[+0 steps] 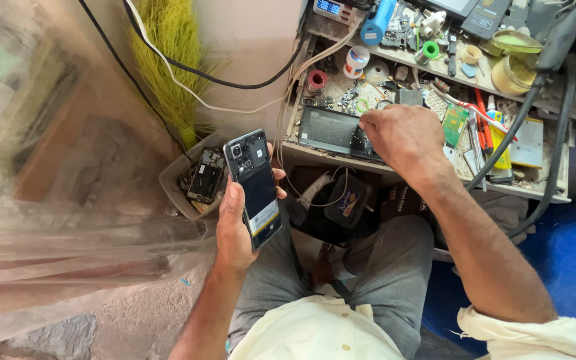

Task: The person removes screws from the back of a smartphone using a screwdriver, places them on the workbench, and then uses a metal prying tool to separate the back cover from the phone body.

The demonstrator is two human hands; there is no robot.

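Single head view, looking steeply down, close over lap and cluttered workbench [341, 157]

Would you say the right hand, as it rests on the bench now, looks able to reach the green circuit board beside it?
Probably yes: the right hand lies on the workbench close to the green circuit board, with only small tools scattered between them and nothing tall in the way.

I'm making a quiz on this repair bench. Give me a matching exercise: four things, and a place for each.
1. opened phone
2. right hand
3. clear tub
4. tape roll

a. on the dark tray on the bench
b. on the upper bench, left of the blue tool
c. in the left hand
d. on the floor by the broom

Pairs: 1-c, 2-a, 3-d, 4-b
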